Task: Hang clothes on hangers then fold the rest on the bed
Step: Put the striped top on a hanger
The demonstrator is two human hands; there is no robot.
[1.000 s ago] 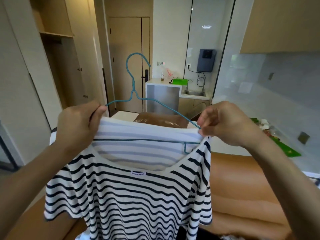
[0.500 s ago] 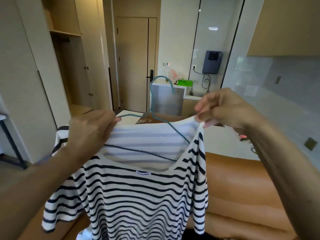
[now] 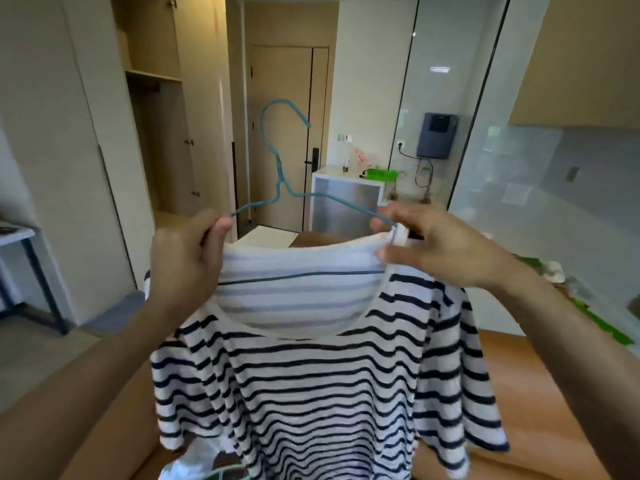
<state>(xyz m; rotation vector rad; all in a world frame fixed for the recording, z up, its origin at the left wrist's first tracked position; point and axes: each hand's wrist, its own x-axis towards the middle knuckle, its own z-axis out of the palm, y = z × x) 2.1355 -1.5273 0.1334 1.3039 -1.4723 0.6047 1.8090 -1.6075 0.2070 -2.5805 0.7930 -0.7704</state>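
VIEW: head, single wide-angle camera | MOUNT: worn on the person's head | FACING: forward and a little down, along the room toward the door (image 3: 284, 71) | RANGE: close to the striped T-shirt (image 3: 311, 375), which fills the lower centre; door far | DISTORTION: vertical lines lean at frame edges

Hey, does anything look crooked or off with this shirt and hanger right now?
The blue wire hanger sits off-centre in the striped shirt: its hook stands nearer the left hand than the right hand. Its neck looks kinked.
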